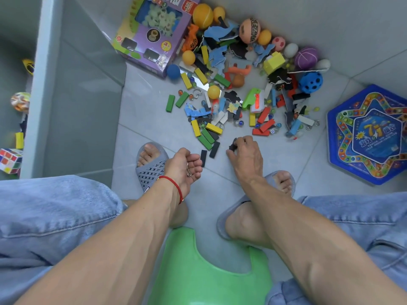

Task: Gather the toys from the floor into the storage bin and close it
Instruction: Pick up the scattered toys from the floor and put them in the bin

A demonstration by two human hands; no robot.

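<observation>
A heap of toys (231, 84) covers the floor ahead: coloured wooden blocks, foam puzzle pieces, marbles and several balls. The grey storage bin (72, 95) stands at the left, with a puzzle cube (8, 160) and a few toys visible inside. My left hand (184, 167) lies palm up near my left foot, its fingers curled round a small metal ring puzzle (188, 171). My right hand (246, 151) reaches down at the near edge of the heap and pinches a black foam piece (232, 146). Two black blocks (209, 154) lie between my hands.
A purple toy box (154, 34) leans at the back beside the bin. A blue hexagonal board-game box (370, 134) lies at the right. My slippered feet and a green stool (209, 271) are below me. Grey walls close the corner behind the heap.
</observation>
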